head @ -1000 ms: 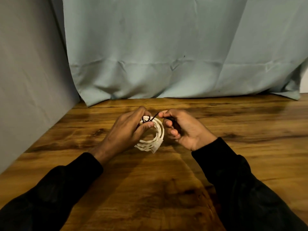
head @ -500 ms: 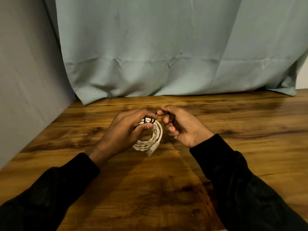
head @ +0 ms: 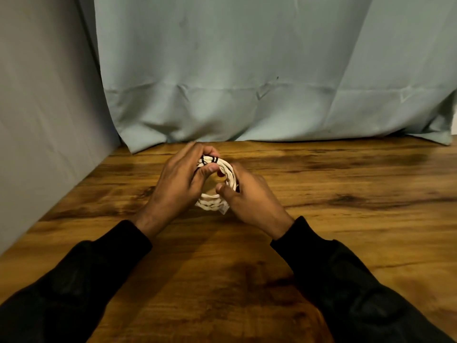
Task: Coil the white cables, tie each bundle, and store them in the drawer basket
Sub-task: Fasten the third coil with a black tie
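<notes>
The left hand (head: 180,180) pinches the top of the white cable coil (head: 217,184) at its black tie (head: 209,160); the right hand (head: 243,200) grips the coil's right side, just above the tabletop (head: 346,219). Best to keep the loops squeezed flat while cinching the tie snug.

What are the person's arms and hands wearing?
Both arms wear long black sleeves, the left sleeve and the right sleeve, of soft, slightly wrinkled cloth ending at the wrists. The left hand and right hand are bare: no gloves, and no rings or watch show.
</notes>
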